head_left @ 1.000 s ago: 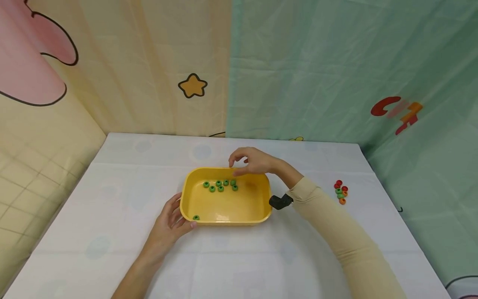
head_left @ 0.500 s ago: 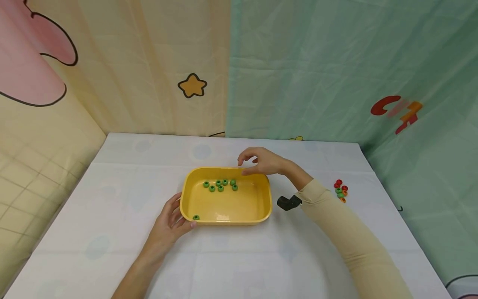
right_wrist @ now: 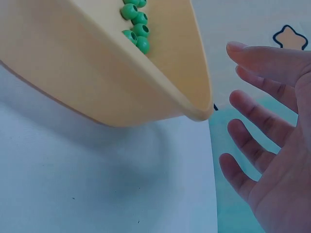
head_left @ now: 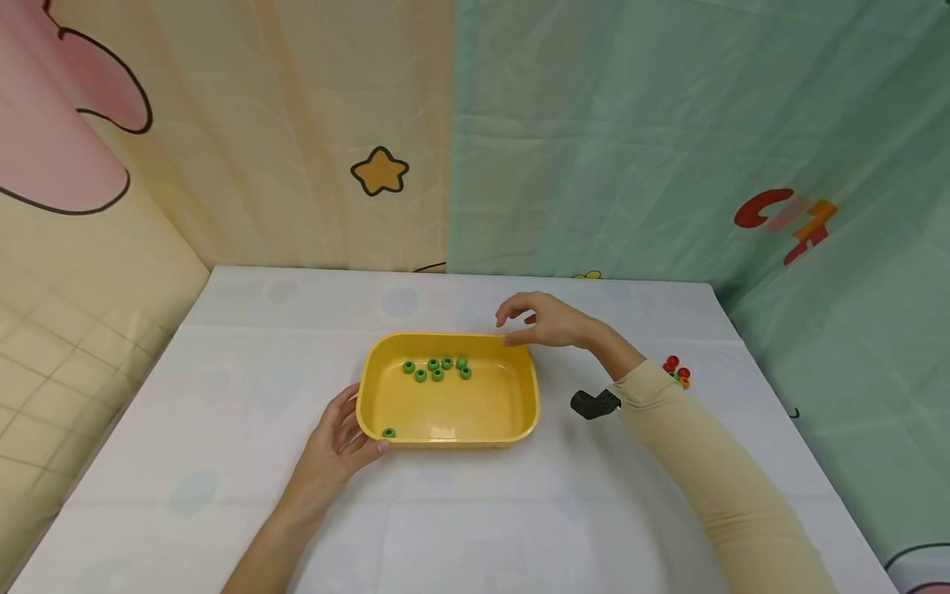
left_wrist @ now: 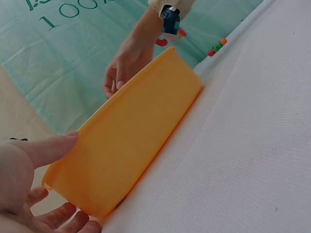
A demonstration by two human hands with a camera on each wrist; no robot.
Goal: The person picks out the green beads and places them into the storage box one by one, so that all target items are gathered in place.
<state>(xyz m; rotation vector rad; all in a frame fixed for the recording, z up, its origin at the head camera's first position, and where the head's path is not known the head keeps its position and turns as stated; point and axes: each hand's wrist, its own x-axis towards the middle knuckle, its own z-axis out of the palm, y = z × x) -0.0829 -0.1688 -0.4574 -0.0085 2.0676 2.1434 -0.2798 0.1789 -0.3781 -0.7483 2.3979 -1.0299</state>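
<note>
A yellow plastic tray [head_left: 475,412] stands on the white cloth. Several green beads [head_left: 438,374] lie scattered toward its back wall, and a lone green bead [head_left: 389,432] sits in the front left corner. My left hand [head_left: 330,450] holds the tray's left end, its thumb [left_wrist: 56,148] on the rim and fingers round the corner. Over the far right corner of the tray is my right hand [head_left: 552,322]. Its fingers are spread and loosely bent, and the right wrist view shows nothing between them, with the hand apart from the rim.
A small group of red, orange and green beads [head_left: 684,373] lies on the cloth at the right, partly hidden by the right sleeve [head_left: 712,462]. A black wrist camera [head_left: 595,404] hangs by the right forearm. Printed curtains [head_left: 594,148] enclose the table at the back and sides.
My right hand has moved to the right along the tray's back rim, and its sleeve now covers part of the loose beads. My left hand, the tray and the beads inside look unmoved.
</note>
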